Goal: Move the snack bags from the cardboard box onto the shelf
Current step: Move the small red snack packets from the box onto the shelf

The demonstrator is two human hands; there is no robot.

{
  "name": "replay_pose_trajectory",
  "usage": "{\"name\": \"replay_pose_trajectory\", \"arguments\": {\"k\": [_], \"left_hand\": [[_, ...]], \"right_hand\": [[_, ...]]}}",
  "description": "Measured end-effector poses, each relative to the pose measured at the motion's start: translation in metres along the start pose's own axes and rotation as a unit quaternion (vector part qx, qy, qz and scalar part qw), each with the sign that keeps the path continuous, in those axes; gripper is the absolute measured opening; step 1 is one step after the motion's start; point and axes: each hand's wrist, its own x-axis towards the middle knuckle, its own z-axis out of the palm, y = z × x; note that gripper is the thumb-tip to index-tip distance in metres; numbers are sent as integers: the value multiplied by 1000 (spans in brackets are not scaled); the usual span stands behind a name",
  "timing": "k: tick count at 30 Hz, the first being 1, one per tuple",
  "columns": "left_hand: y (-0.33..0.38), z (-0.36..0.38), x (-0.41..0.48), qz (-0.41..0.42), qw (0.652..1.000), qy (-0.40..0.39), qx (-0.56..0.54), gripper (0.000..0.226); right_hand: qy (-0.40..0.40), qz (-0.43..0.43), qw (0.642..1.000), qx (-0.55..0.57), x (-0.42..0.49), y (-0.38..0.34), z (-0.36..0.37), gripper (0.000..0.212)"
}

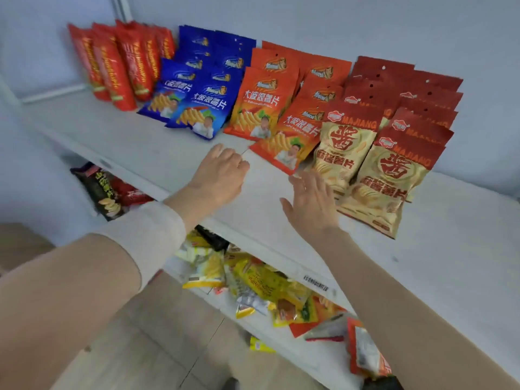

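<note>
A pale, bluish-white wall point(337, 18) is seen from 9 through 12 to 3 o'clock, plain and evenly lit. A white shelf point(126, 136) is set against it, its upper board running aslant from 10 o'clock down to 4 o'clock. A barcode label point(315, 283) is fixed to that board's front edge near 5 o'clock. A white upright post point(123, 7) is seen at 11 o'clock. A lower board point(304, 356) is glimpsed beneath at 6 o'clock. The floor point(168, 347), laid with beige tiles, is shown at 7 o'clock. Soft, diffuse light is cast throughout.

- White shelf point(146, 142) carries rows of leaning snack bags: red point(112, 63), blue point(194, 88), orange point(267, 99), beige-and-red point(374, 164).
- Lower shelf point(309, 358) holds loose mixed packets point(261, 285).
</note>
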Motion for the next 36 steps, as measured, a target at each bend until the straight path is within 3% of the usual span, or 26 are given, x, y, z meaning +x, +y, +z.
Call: {"name": "replay_pose_trajectory", "arguments": {"k": [7,17,23,30,33,36], "left_hand": [[-128,36,-157,-127,982,-123,69,33],[-318,136,-432,-331,915,-229,27,31],[-387,207,-578,-438,843,-313,-7,31],[-416,324,-629,-526,762,-349,-145,34],[-418,374,-633,-580,700,-349,-229,38],[-412,421,-636,-636,603,-359,-319,41]], "right_hand": [[-51,-186,981,-29,8,-176,21,55],[-98,-421,898,-78,-2,-502,98,44],[-180,-474,858,-79,-30,-645,168,48],[-281,-479,826,-98,-22,-720,275,51],[-340,-459,815,-94,-14,-736,326,52],[-431,-407,799,-101,-12,-743,374,54]]}}
